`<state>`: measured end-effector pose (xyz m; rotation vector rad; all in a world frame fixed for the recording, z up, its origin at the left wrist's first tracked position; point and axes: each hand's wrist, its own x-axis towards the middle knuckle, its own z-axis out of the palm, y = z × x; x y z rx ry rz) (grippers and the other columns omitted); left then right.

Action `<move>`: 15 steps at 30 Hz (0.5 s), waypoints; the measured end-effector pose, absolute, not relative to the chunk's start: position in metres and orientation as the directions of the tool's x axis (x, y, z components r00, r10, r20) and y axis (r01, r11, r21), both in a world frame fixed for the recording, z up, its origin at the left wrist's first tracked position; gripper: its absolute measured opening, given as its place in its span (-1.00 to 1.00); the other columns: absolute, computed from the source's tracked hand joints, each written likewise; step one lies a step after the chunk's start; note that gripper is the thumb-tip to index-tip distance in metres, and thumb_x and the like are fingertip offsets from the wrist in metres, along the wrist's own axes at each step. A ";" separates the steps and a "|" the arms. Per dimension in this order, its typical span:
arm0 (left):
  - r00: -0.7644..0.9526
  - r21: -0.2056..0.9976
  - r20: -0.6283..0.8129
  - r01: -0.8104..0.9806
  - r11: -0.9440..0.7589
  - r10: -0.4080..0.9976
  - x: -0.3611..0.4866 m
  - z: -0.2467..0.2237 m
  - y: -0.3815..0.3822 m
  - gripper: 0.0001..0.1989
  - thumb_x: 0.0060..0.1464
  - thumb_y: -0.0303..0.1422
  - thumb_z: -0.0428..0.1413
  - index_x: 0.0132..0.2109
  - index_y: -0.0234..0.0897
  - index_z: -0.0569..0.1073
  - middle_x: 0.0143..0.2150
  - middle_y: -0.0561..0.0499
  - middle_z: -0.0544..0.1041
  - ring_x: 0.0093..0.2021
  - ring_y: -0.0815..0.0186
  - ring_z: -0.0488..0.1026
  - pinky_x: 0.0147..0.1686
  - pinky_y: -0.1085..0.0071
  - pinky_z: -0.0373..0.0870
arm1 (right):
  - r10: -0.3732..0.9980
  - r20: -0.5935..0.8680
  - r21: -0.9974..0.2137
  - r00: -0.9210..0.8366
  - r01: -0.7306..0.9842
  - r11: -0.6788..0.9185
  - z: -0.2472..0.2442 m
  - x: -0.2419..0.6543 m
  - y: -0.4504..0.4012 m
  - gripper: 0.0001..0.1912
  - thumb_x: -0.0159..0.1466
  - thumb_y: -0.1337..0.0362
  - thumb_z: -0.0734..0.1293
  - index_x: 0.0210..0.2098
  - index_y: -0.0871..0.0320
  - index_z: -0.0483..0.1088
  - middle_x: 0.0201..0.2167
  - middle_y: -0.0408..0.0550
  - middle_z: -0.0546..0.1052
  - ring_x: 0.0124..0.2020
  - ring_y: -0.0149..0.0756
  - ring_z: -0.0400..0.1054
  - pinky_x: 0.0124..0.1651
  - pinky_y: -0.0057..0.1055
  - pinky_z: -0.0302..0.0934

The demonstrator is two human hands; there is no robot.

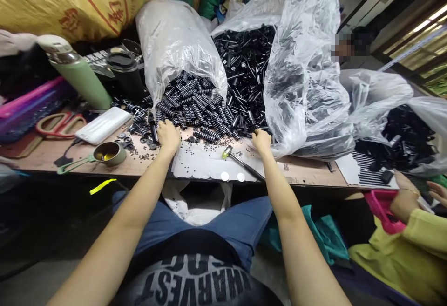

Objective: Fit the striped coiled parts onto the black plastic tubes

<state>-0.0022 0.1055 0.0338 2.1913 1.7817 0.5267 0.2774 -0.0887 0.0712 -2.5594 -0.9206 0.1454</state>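
My left hand is at the table's front, fingers curled beside a short black cylinder; what they hold, if anything, is hidden. Just behind it, ribbed black rollers with pale rings spill from a clear plastic bag. My right hand is closed at the near edge of a heap of smooth black tubes; its grip cannot be made out. Between my hands, a small hammer with a yellowish-green tip lies on a white sheet, among tiny scattered dark pieces.
On the left are a measuring cup, a white power bank, red-handled scissors, a green flask and a black tumbler. A large plastic bag stands right. Beyond, a co-worker's hands hover near a pink basket.
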 end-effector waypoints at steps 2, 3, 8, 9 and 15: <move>0.135 0.476 0.054 0.868 -0.144 0.989 -0.002 0.032 0.114 -0.55 0.15 -0.26 0.04 0.07 -0.55 0.28 0.04 -0.50 0.34 -0.05 -0.12 0.43 -0.09 0.09 0.36 | 0.665 0.024 -0.518 0.746 0.579 -0.630 0.073 0.263 -0.095 -0.71 0.32 0.24 0.17 -0.16 0.30 0.43 -0.16 0.15 0.52 -0.09 -0.16 0.34 -0.02 -0.28 0.15; 0.123 0.497 0.032 0.859 -0.122 0.992 -0.002 0.031 0.118 -0.53 0.15 -0.25 0.04 0.08 -0.56 0.27 0.04 -0.52 0.34 -0.05 -0.13 0.44 -0.09 0.08 0.35 | 0.688 0.008 -0.568 0.726 0.570 -0.594 0.073 0.252 -0.099 -0.68 0.33 0.18 0.15 -0.16 0.27 0.42 -0.18 0.09 0.53 -0.13 -0.21 0.37 -0.08 -0.34 0.21; 0.195 0.563 -0.072 0.817 -0.122 0.978 -0.007 0.025 0.132 -0.54 0.10 -0.29 0.09 0.07 -0.53 0.30 0.05 -0.46 0.40 0.07 -0.14 0.38 0.03 0.07 0.30 | 0.846 -0.230 -0.876 0.481 0.277 -0.395 0.051 0.181 -0.122 -0.63 0.27 -0.01 0.21 -0.23 0.17 0.42 -0.30 -0.04 0.56 -0.32 -0.33 0.45 -0.30 -0.43 0.34; 0.218 0.573 -0.089 0.809 -0.129 0.972 -0.009 0.025 0.135 -0.53 0.09 -0.32 0.10 0.08 -0.53 0.29 0.05 -0.45 0.41 0.09 -0.13 0.37 0.05 0.07 0.28 | 0.872 -0.316 -0.918 0.375 0.113 -0.381 0.044 0.170 -0.126 -0.61 0.20 -0.04 0.29 -0.28 0.19 0.42 -0.34 -0.02 0.56 -0.35 -0.30 0.46 -0.32 -0.39 0.35; 0.269 0.790 0.179 0.534 -0.301 0.946 -0.013 0.034 0.110 -0.54 0.09 -0.48 0.00 0.16 -0.40 0.24 0.15 -0.27 0.35 0.14 0.13 0.31 0.14 0.23 0.22 | 0.815 -0.311 -0.946 0.488 -0.240 -0.217 0.026 0.169 -0.131 -0.53 -0.01 -0.12 0.44 -0.38 0.15 0.38 -0.43 -0.14 0.51 -0.37 -0.38 0.40 -0.27 -0.43 0.33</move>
